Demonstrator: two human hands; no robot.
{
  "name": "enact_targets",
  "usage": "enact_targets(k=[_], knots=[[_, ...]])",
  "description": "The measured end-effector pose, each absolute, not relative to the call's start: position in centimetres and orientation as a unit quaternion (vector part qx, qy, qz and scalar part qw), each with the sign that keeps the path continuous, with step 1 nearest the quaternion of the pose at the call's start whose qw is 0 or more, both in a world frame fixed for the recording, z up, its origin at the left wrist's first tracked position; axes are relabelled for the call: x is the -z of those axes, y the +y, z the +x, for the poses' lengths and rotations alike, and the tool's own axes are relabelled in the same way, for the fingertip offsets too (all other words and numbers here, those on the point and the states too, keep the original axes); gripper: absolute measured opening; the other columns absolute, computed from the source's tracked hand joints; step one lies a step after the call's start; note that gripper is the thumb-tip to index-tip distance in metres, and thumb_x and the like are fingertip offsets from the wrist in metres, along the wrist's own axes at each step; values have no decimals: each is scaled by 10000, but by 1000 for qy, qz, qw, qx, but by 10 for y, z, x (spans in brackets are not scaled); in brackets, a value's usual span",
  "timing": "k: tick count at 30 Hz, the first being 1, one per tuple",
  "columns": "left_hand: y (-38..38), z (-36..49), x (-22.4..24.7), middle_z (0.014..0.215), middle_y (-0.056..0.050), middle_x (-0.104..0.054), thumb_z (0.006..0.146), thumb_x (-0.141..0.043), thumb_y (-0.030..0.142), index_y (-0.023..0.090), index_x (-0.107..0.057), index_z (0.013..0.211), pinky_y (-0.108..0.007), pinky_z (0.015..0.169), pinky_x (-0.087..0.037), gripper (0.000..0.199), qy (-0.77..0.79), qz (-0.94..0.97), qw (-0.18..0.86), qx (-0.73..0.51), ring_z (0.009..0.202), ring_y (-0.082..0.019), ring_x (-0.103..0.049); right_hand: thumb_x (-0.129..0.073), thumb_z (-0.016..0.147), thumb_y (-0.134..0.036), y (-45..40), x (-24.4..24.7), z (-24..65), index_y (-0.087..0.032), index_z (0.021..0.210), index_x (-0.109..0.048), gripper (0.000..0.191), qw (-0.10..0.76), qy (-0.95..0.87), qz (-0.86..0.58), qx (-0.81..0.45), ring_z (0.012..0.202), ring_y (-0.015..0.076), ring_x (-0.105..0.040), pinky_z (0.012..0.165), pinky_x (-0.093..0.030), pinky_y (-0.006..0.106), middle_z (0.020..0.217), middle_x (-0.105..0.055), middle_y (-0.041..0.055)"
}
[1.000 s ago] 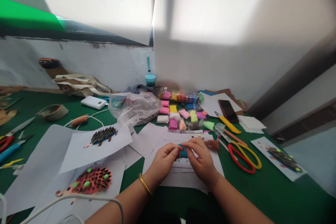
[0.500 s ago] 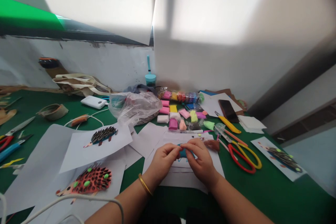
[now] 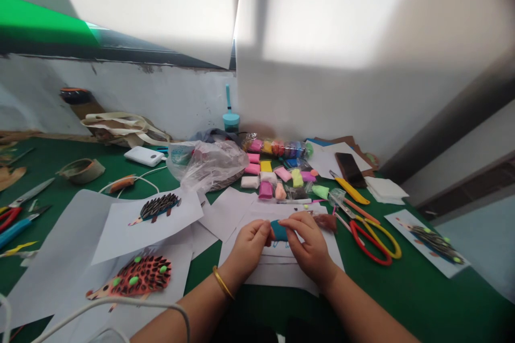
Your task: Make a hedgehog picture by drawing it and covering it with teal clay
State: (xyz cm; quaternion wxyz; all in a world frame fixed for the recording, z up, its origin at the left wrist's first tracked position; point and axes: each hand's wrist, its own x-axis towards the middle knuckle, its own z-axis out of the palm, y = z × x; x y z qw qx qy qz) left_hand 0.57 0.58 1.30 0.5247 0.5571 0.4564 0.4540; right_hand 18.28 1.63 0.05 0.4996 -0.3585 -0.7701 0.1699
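Note:
A flat blue piece of clay (image 3: 279,230) is pinched between my two hands, above white paper (image 3: 277,274) in the middle of the table. My left hand (image 3: 250,242) grips its left edge, thumb and forefinger pressed together. On the other side my right hand (image 3: 308,244) pinches the right edge. Blue marks show on the paper just below the clay. Beside my right hand lies a brown lump in clear wrap (image 3: 325,222). Several small coloured clay packs (image 3: 265,189) sit beyond the hands.
Red-and-yellow scissors (image 3: 372,238), a yellow cutter (image 3: 352,191) and a dark phone (image 3: 350,169) lie at right. Hedgehog pictures rest on both sides, one pink hedgehog (image 3: 140,277) at lower left. A plastic bag (image 3: 209,163) stands behind. A white cable (image 3: 120,301) crosses the lower left.
The blue clay now shows as a broader, flatter face between the fingers. My left fingers have shifted slightly on its edge. Both arms stay almost in place.

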Motion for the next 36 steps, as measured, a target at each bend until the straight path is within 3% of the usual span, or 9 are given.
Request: enact_targets(k=[6,11,16,23,29,36], knots=[[7,7,-7,786,0,-601,761,-730,363,170,-643,846,-264,699,-436,228,428,543,559,-457,741,-156,-536,-527,901,-122,17,1,183,-228,1057,-675,240,499,-769,-362,-168,868,211,-561,749,-475,375,910,-591,59],[7,6,-8,736,-18,-610,899,-572,408,157,-681,824,-286,734,-450,283,418,558,558,-451,739,-163,-554,-526,902,-123,16,0,184,-228,1066,-673,244,501,-769,-361,-164,862,208,-560,742,-473,371,907,-589,56],[6,6,-8,798,-11,-620,771,-744,361,170,-648,815,-277,730,-459,219,409,537,571,-467,769,-165,-563,-530,899,-121,15,-1,183,-227,1058,-678,242,501,-769,-361,-165,868,209,-561,750,-476,376,910,-585,56],[5,6,-12,752,-23,-614,904,-566,410,164,-705,850,-293,750,-450,287,421,573,544,-446,760,-173,-558,-523,901,-110,15,-2,183,-230,1061,-670,248,503,-772,-353,-164,852,206,-551,733,-473,376,901,-579,56],[5,6,-10,802,-15,-625,769,-745,360,170,-654,808,-282,732,-461,214,410,543,570,-461,774,-169,-564,-530,901,-108,14,-3,183,-228,1062,-672,246,501,-771,-356,-165,861,205,-551,737,-474,375,905,-580,58],[6,6,-11,771,-22,-612,907,-568,383,170,-699,853,-295,764,-445,256,422,579,535,-448,779,-172,-557,-527,899,-113,15,-2,184,-226,1065,-673,248,502,-773,-351,-164,859,203,-553,732,-476,368,906,-579,56]])
